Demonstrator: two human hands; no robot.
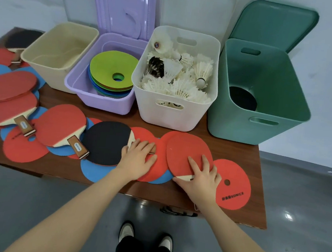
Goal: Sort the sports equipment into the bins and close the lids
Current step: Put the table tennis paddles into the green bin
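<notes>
- Along the table's (237, 152) back edge: four open bins, lids upright behind them — beige bin (51, 69), purple bin (95, 97) with stacked flat discs (112, 69), white bin (162, 113) full of shuttlecocks (177, 74), green bin (261, 128) with a dark paddle (242, 98) inside.
- Front of table: paddles lie over red and blue discs.
- Left hand (138, 155), fingers spread flat, covers the handle of the black-faced paddle (105, 140).
- Right hand (201, 177), fingers spread, presses on the red-faced paddle (186, 153) at its neck.
</notes>
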